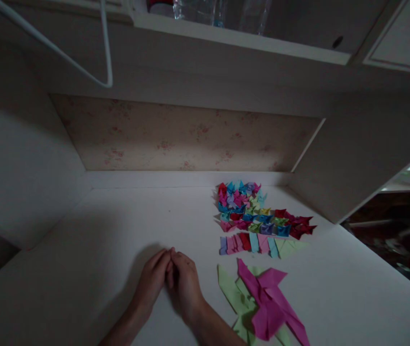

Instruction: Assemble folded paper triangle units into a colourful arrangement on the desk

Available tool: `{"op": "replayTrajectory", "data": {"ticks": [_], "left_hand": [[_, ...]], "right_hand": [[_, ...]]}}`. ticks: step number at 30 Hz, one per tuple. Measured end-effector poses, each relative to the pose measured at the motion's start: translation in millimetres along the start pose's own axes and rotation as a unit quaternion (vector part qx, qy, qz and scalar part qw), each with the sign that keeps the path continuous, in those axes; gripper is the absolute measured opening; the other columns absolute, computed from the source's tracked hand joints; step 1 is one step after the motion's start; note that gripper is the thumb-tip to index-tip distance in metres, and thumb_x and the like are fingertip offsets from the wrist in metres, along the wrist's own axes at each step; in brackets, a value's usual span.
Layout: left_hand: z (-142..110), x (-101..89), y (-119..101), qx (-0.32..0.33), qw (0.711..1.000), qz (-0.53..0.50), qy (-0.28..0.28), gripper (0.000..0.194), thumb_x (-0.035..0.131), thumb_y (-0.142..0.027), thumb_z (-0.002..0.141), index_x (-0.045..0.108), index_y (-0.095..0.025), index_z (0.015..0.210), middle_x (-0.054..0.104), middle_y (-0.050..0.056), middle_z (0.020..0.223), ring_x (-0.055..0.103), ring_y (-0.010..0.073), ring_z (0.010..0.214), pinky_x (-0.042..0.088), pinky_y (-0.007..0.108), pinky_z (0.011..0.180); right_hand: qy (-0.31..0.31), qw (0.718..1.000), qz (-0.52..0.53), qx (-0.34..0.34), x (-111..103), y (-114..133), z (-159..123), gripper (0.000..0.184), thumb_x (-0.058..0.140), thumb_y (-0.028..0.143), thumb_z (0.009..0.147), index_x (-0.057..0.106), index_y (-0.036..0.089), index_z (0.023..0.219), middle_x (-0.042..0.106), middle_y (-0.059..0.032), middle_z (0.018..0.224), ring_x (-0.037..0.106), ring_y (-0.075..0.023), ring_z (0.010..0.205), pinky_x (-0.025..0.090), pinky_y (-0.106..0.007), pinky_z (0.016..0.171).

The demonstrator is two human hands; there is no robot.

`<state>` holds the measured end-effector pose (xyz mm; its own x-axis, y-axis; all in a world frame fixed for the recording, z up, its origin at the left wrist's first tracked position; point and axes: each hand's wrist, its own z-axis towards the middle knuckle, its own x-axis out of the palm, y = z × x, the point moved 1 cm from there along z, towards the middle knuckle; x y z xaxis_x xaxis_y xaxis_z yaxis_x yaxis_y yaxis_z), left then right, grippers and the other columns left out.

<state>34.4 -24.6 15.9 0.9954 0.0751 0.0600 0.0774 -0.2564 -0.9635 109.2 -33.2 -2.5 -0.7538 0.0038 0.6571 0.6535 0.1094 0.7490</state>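
My left hand (152, 281) and my right hand (185, 286) rest together on the white desk (93, 250), fingertips meeting and fingers curled in. Whatever lies between the fingers is hidden. Right of my right hand lies a pink folded paper shape (267, 300) on top of light green folded paper (235, 295). Beyond them is a row of small folded paper strips (258, 243), and further back a pile of several small coloured folded paper pieces (253, 209).
The desk sits in an alcove with a floral back panel (186, 137) and side walls. A shelf (241, 36) with bottles hangs overhead. A white cable (105, 53) loops down at upper left. The desk's right edge drops to a dark floor (399, 240).
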Motion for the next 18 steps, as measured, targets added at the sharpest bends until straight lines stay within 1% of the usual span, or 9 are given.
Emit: {"op": "replayTrajectory", "data": {"ticks": [4, 8, 13, 18], "left_hand": [[0.0, 1.4, -3.3, 0.031, 0.999, 0.012, 0.004, 0.03, 0.066, -0.047, 0.065, 0.056, -0.02, 0.057, 0.059, 0.0, 0.058, 0.056, 0.0164, 0.06, 0.046, 0.024, 0.054], [-1.6, 2.5, -5.1, 0.026, 1.0, 0.003, -0.005, 0.028, 0.066, -0.046, 0.064, 0.057, -0.02, 0.059, 0.059, -0.001, 0.058, 0.055, 0.016, 0.057, 0.046, 0.024, 0.053], [-1.8, 2.7, -1.3, 0.021, 1.0, 0.004, 0.004, 0.032, 0.065, -0.048, 0.067, 0.052, -0.02, 0.058, 0.057, -0.002, 0.057, 0.056, 0.0152, 0.058, 0.045, 0.022, 0.053], [-0.2, 1.8, 2.3, 0.021, 0.999, 0.025, 0.008, 0.032, 0.064, -0.049, 0.068, 0.053, -0.02, 0.06, 0.059, 0.0, 0.062, 0.056, 0.0167, 0.062, 0.046, 0.022, 0.054]], "right_hand": [[-0.006, 1.0, -0.021, -0.008, -1.1, 1.4, -1.3, 0.042, 0.054, 0.042, 0.084, 0.05, 0.019, 0.05, 0.04, 0.0056, 0.04, 0.03, -0.0089, 0.04, 0.022, -0.025, 0.046], [-0.01, 1.0, -0.017, 0.002, 1.1, 4.3, -2.8, 0.04, 0.055, 0.042, 0.082, 0.05, 0.019, 0.049, 0.04, 0.0055, 0.039, 0.029, -0.0088, 0.039, 0.02, -0.025, 0.045], [-0.009, 1.0, -0.012, 0.005, 2.5, 7.2, -4.7, 0.039, 0.054, 0.04, 0.082, 0.051, 0.019, 0.049, 0.04, 0.0055, 0.037, 0.03, -0.0094, 0.039, 0.024, -0.025, 0.046], [-0.019, 0.999, -0.032, 0.004, 3.4, 12.5, -6.3, 0.04, 0.055, 0.04, 0.08, 0.05, 0.02, 0.046, 0.039, 0.0052, 0.038, 0.032, -0.0098, 0.041, 0.026, -0.025, 0.047]]}}
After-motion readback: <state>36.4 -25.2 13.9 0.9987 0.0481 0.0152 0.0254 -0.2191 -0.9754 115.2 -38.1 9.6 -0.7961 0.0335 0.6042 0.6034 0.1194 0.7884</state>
